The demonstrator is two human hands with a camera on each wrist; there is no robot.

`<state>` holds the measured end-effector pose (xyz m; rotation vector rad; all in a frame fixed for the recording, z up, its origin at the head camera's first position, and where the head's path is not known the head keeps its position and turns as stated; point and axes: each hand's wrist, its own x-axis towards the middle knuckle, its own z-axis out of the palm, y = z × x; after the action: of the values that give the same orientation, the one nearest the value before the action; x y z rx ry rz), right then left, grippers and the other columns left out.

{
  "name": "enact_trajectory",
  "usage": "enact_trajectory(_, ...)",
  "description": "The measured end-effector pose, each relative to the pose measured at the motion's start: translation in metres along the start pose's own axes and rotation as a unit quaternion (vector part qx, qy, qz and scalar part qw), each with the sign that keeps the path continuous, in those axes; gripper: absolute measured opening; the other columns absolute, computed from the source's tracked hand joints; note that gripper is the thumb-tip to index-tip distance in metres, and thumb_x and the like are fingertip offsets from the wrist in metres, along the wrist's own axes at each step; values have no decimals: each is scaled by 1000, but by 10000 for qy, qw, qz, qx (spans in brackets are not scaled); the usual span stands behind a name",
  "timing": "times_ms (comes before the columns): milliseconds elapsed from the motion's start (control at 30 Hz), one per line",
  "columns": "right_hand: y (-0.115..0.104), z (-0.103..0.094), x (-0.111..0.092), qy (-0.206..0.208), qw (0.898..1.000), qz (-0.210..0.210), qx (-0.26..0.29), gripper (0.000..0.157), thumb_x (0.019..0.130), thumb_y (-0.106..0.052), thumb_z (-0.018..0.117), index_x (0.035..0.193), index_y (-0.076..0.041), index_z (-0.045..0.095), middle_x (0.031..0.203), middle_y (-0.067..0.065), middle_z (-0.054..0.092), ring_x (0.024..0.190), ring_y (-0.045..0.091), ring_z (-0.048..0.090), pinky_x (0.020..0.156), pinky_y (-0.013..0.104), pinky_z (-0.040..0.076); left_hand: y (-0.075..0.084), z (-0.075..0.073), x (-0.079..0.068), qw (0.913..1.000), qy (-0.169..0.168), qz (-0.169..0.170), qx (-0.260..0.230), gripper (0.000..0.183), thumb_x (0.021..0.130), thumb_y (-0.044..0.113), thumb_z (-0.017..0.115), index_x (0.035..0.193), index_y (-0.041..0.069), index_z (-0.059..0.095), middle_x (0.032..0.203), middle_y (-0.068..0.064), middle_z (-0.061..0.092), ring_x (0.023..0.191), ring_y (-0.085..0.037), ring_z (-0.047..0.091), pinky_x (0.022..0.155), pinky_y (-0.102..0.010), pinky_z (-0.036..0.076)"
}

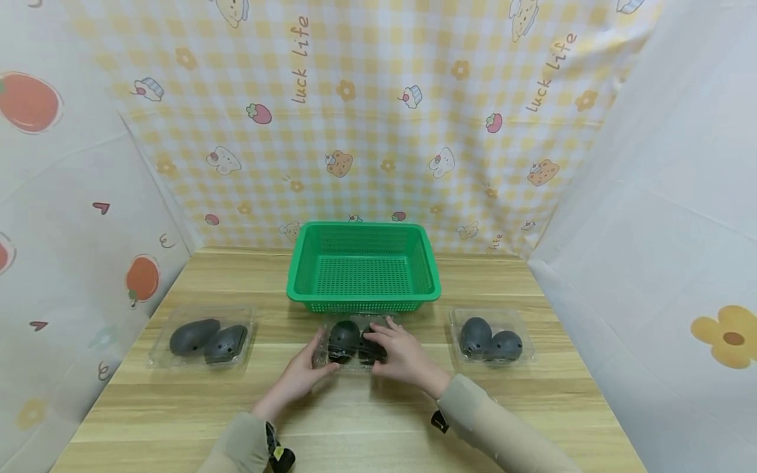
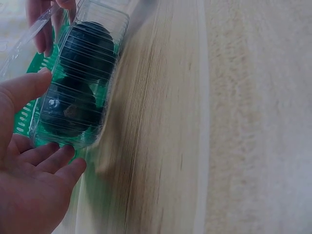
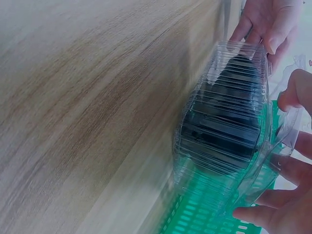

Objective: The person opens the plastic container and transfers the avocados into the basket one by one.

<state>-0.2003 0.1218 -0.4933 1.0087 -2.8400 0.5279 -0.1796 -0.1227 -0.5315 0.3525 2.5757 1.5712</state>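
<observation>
A clear ribbed plastic box (image 1: 350,358) with two dark grey, egg-shaped things (image 1: 344,339) inside sits before me on the table. My left hand (image 1: 304,371) holds its left end, thumb at the near side and fingers around the end. From the right, my right hand (image 1: 402,351) grips the box, fingers over the top and thumb at the near edge, covering part of the right-hand dark thing. In the right wrist view, the clear lid (image 3: 287,129) stands partly lifted from the box, with right-hand fingers (image 3: 292,168) along it.
A green slotted basket (image 1: 363,299) stands just behind the box. Another clear box (image 1: 156,351) with two dark egg-shaped things lies at the left, and a similar box (image 1: 526,332) at the right. Cloth-covered walls (image 1: 378,138) enclose the wooden table (image 1: 367,420) behind and on both sides.
</observation>
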Motion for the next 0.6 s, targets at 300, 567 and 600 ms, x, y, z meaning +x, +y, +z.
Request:
enact_trajectory(300,-2,-6,4,148,9998,-3,160,54,67,-28,65,119,-17,55,128,6,47,118,38,36,94,47,35,2,0,-3,9998,83,75,-166,85,74,24,70,138,0,19,140,-17,22,125,-33,24,102,-44,20)
enact_trajectory(567,-6,-21,6,-7,9996,115,267,52,66,-30,61,117,-21,58,125,2,49,115,35,42,88,42,42,3,-2,-2,9998,-54,46,-180,84,75,21,70,139,1,18,141,-16,21,125,-32,24,102,-42,21)
enact_trajectory(600,-6,-22,6,7,9996,110,261,51,66,-30,60,116,-21,58,124,2,50,114,34,43,87,41,43,3,-3,-2,9997,-101,42,-197,84,75,20,69,139,1,18,141,-16,20,125,-32,24,102,-42,21)
